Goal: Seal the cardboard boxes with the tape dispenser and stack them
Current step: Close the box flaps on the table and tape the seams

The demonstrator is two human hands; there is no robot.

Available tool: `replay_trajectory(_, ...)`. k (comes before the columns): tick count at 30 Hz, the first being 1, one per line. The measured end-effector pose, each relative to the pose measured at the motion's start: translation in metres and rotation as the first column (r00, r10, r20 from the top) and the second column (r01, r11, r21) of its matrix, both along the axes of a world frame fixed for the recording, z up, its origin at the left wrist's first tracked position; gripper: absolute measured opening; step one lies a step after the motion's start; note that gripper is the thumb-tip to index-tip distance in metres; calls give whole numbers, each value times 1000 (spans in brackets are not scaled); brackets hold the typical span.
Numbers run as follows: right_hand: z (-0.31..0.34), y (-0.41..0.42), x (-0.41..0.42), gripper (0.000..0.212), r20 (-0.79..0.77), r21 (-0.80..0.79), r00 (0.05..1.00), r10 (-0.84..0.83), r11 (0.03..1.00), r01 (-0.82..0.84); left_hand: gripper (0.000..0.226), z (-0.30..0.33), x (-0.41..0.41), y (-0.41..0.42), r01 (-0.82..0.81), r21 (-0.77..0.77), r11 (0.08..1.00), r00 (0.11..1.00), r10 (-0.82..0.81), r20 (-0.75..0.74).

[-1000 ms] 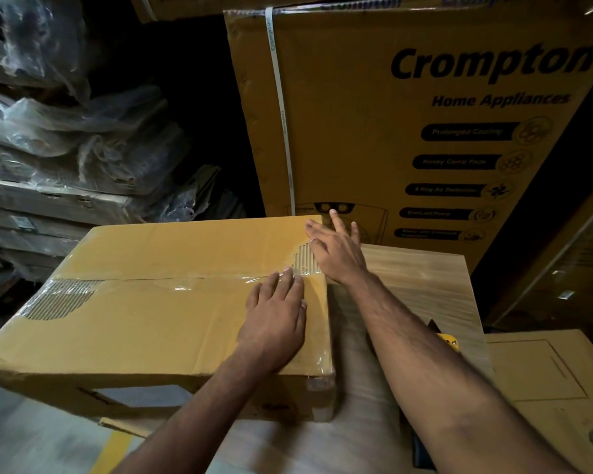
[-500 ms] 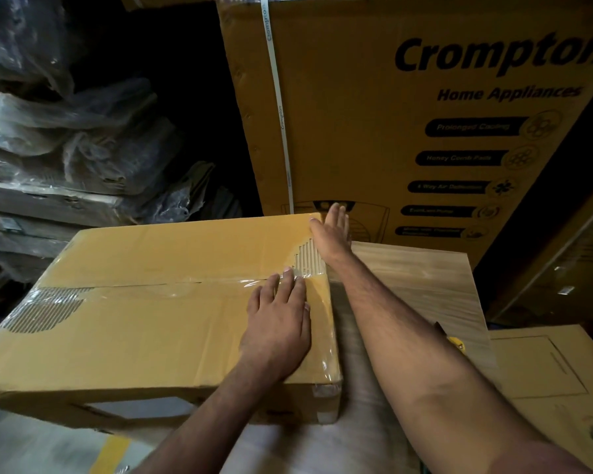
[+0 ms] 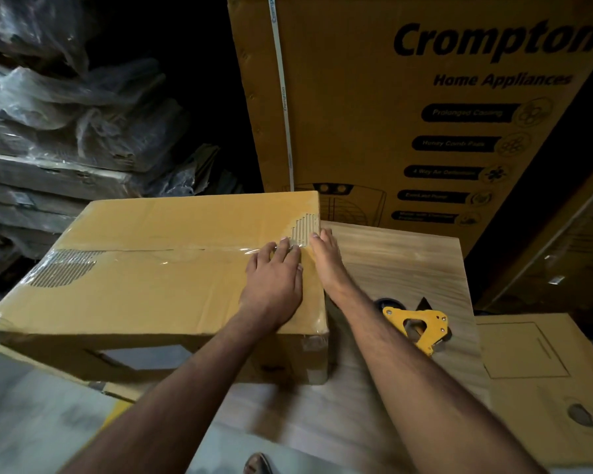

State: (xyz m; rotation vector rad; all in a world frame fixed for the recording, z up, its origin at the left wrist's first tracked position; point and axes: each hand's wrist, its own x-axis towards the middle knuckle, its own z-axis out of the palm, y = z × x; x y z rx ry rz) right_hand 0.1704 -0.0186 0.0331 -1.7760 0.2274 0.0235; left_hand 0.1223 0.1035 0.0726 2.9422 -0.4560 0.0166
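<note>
While the left hand (image 3: 275, 281) lies flat with straight fingers on the top of the cardboard box (image 3: 144, 289), pressing the clear tape (image 3: 185, 252) near the box's right end, the right hand (image 3: 324, 258) runs down over the right edge of the box, fingers straight and held together against that end, its fingertips beside a torn patch where the ribbed inner layer shows. Neither hand curls around anything. The box sits on a wood-grain table (image 3: 408, 261), its left part hanging past the table's edge. The yellow tape dispenser (image 3: 418, 325) lies on the table just right of the right forearm, apart from both hands. Behind the table stands a tall printed carton (image 3: 374, 97), a lower carton (image 3: 541, 371) sits to the right, and plastic-wrapped bundles (image 3: 65, 107) are piled at the left. The tape runs along the box's top seam; a second torn patch marks its left end, and a cut-out opening shows in the near side
</note>
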Motion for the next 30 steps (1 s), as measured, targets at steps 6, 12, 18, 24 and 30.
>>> replay_trajectory(6, -4, 15, -87, 68, 72, 31, 997, -12, 999, 10, 48, 4, -3, -6, -51, -22, 998, 999, 52, 3)
replay_trajectory(12, -17, 9, -141, 64, 218, -113, 962, 167, 983, -145, 43, 11, -25, -21, -333, 46, 942, 943, 333, -1)
replay_trajectory(18, -16, 6, -180, 60, 404, -265, 909, 103, 964, 8, 55, 2, -70, -5, -281, -27, 959, 957, 278, -81)
replay_trajectory(24, 11, -2, -183, 26, 612, -428, 785, 91, 873, 232, 57, 0, -125, 59, -93, 28, 995, 994, 94, -59)
replay_trajectory(30, 34, 8, -113, 55, 99, -846, 894, 437, 510, -156, 63, -2, -157, 89, 36, 49, 998, 997, -33, -63)
